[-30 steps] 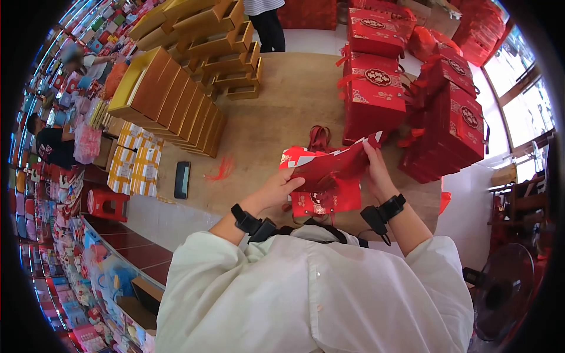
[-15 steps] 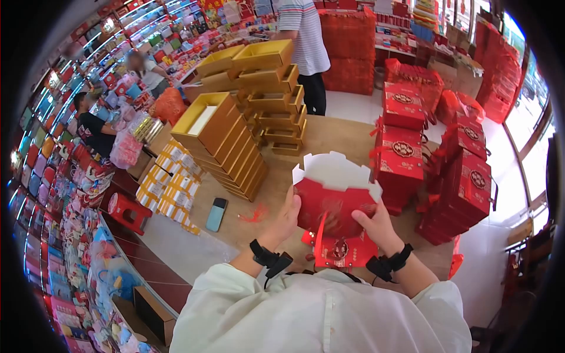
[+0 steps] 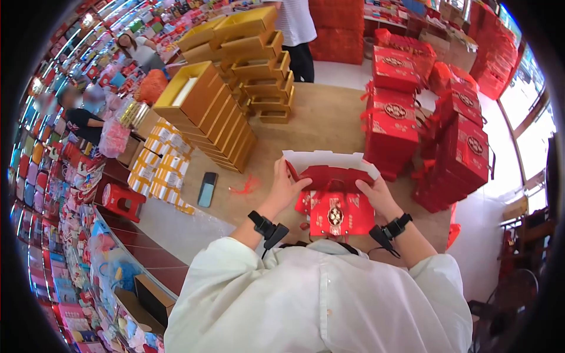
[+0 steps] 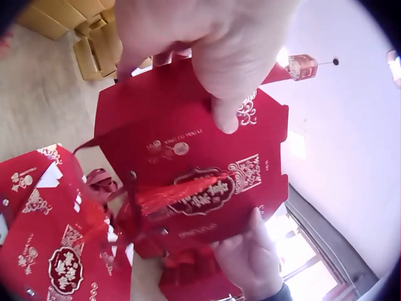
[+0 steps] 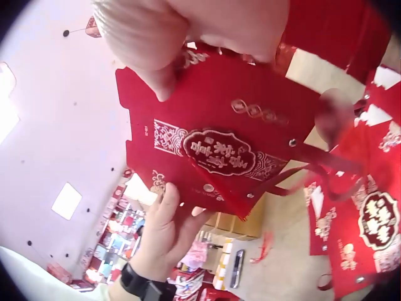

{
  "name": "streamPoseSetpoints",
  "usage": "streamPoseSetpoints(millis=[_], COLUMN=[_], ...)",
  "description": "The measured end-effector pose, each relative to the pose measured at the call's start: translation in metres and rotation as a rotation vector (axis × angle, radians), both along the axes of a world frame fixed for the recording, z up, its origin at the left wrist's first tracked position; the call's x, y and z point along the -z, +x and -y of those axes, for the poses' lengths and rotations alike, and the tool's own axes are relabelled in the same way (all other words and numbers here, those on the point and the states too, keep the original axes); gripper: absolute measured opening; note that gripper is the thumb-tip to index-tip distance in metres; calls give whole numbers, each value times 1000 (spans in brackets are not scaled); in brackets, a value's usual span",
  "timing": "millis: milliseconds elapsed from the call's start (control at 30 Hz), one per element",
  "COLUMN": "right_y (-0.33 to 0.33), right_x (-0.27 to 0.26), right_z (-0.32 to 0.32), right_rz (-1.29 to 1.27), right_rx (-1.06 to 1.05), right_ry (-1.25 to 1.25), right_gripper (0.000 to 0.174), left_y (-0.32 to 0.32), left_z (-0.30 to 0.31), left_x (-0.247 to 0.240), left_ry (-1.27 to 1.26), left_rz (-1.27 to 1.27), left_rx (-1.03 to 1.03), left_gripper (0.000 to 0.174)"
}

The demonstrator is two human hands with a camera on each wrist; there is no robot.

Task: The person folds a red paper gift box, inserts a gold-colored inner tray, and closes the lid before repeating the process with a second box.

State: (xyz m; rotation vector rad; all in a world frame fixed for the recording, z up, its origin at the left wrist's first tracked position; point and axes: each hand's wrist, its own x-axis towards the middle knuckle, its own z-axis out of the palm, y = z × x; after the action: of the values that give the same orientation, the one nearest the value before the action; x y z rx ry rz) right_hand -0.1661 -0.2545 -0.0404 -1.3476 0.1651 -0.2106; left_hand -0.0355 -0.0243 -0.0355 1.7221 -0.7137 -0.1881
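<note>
Shaping a red box [image 3: 329, 175], it seems, your left hand [image 3: 285, 188] and right hand [image 3: 380, 196] grip opposite sides near the bench's [image 3: 318, 120] front edge; squaring its flaps [image 3: 323, 158] calls for even pressure.

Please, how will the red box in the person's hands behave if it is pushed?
The red box probably feels light: its card walls look thin. The open flaps may bend at their folds, and the loose tassel would likely swing.
</note>
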Motion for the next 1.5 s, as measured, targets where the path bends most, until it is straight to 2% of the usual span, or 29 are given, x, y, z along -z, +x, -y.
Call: streamPoseSetpoints(millis=[33, 167, 233, 433, 500, 533, 567, 600, 633, 700, 733, 800, 833, 867, 900, 933, 967, 1000, 1033, 1100, 1167, 1233, 1267, 1300, 1333, 1400, 1433, 1500], right_y=[-3, -12, -16, -29, -30, -30, -31, -32, -33, -36, -37, -36, -35, -34, -33, -31, -29, -28, -29, -31, -35, -36, -36, -34, -35, -38, -38, -39], right_x=[9, 35, 46, 63, 73, 73, 72, 66, 58, 41, 33, 22, 22, 23, 23, 25, 29, 33, 40, 55, 65, 72, 76, 73, 70, 62, 65, 77], right_z=[1, 13, 18, 20, 24, 24, 26, 27, 27, 26, 25, 26, 28, 29, 31, 33, 37, 40, 41, 41, 35, 30, 29, 26, 23, 15, 15, 16], right_rz=[119, 135, 124, 80, 43, 39, 51, 64, 59, -14, -20, -189, -192, -183, -173, -176, -227, -275, -277, -260, -277, -293, -197, -98, -99, -153, -155, -198], right_rx=[13, 75, 75, 95, 114, 112, 48, -18, -23, -239, -243, -489, -489, -474, -458, -458, -472, -482, -479, -436, -371, -303, -269, -233, -230, -156, -154, -227], right_ry=[-97, -202, -211, -166, -488, -486, -596, -706, -704, -825, -821, -894, -893, -786, -680, -679, -462, -244, -243, -138, -133, -129, -324, -518, -517, -465, -463, -458], right_gripper=[55, 62, 61, 49, 42, 42, 40, 37, 37, 36, 36, 34, 34, 33, 33, 33, 30, 27, 27, 18, 13, 10, 18, 27, 27, 51, 51, 67], left_y=[-9, -18, -22, -22, -20, -19, -17, -15, -14, -11, -9, 1, 6, 10, 13, 14, 14, 13, 13, 18, 19, 14, 12, 10, 8, 6, 4, -2], left_z=[4, 7, 8, 4, 0, -3, -5, -8, -10, -13, -15, -14, -13, -13, -13, -14, -14, -14, -14, -15, -15, -10, -9, -8, -6, -2, 0, 6], left_x=[-1, 36, 45, 48, 59, 65, 71, 75, 74, 68, 65, 63, 62, 61, 55, 49, 43, 35, 31, 38, 44, 37, 38, 39, 40, 41, 42, 48], left_ry=[29, -51, -149, -81, -7, 65, 66, 171, 274, 332, 388, 414, 438, 437, 392, 345, 345, 276, 203, 151, 100, 146, 148, 248, 346, 355, 363, 391], left_rz=[-24, -229, -234, -317, -322, -324, -328, -156, 14, 9, 13, -35, -77, -80, -273, -464, -466, -674, -880, -926, -974, -825, -826, -712, -598, -611, -623, -566], left_rx=[8, 189, 164, 239, 274, 310, 309, 346, 380, 440, 506, 561, 613, 615, 613, 607, 609, 614, 613, 668, 722, 673, 675, 618, 560, 555, 547, 551], left_gripper=[73, 78, 73, 57, 54, 52, 52, 50, 48, 45, 42, 42, 42, 42, 45, 49, 49, 52, 56, 54, 52, 50, 50, 54, 59, 63, 66, 68])
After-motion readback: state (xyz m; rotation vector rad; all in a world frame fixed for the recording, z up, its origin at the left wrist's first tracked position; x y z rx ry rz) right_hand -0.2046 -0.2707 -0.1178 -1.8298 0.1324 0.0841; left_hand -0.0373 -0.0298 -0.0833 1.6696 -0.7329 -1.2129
